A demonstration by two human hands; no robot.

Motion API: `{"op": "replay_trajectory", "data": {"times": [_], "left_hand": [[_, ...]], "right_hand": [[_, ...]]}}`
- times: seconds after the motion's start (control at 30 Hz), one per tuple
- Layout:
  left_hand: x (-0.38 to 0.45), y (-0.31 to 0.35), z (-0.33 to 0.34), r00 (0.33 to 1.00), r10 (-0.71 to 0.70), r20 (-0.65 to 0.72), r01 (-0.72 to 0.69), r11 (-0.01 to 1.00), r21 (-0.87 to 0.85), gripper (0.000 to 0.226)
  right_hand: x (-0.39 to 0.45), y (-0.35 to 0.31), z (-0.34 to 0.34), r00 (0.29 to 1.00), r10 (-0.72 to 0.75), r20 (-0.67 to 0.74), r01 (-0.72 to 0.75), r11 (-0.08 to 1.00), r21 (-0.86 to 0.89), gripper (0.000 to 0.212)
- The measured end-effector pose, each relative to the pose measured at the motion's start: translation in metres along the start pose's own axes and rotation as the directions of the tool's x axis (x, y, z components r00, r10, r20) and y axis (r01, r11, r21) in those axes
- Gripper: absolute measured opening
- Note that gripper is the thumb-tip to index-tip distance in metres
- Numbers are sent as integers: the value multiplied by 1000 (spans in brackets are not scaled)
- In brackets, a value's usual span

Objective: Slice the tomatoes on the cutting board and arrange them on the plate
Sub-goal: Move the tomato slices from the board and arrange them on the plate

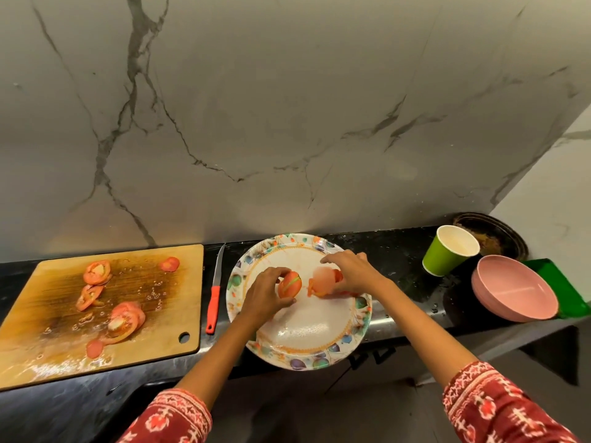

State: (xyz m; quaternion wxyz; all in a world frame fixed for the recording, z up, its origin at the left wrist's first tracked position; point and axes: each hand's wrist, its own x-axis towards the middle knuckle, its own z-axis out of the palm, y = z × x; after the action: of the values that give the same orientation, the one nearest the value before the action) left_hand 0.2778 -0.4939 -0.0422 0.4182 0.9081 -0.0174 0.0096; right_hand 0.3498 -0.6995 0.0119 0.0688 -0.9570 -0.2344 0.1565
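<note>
With slicing apparently done and knife (213, 298) laid aside, arranging under way: left hand (265, 294) fingers curled round sliced stack (289, 284), right hand (350, 271) pinching blurred slices (323, 282) over plate (307, 350). Remaining: slices on board (179, 295).
</note>
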Motion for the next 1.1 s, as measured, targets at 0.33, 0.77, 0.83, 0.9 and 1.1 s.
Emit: {"op": "replay_trajectory", "data": {"times": [0.33,0.77,0.83,0.9,1.1], "left_hand": [[28,32,51,997,32,69,-32,999,-1,63],[32,31,54,992,11,127,-32,985,167,78],[32,32,55,994,15,105,-34,983,182,73],[33,33,55,996,11,92,-26,986,167,67],[36,31,53,993,19,116,-33,992,120,65]], "right_hand": [[-5,27,6,999,-34,31,31,994,102,64],[-3,33,5,999,-39,18,36,991,127,64],[-3,30,8,999,-41,2,41,989,144,61],[-2,27,12,999,-48,-24,51,986,156,55],[-6,30,14,994,-28,-102,50,976,213,41]]}}
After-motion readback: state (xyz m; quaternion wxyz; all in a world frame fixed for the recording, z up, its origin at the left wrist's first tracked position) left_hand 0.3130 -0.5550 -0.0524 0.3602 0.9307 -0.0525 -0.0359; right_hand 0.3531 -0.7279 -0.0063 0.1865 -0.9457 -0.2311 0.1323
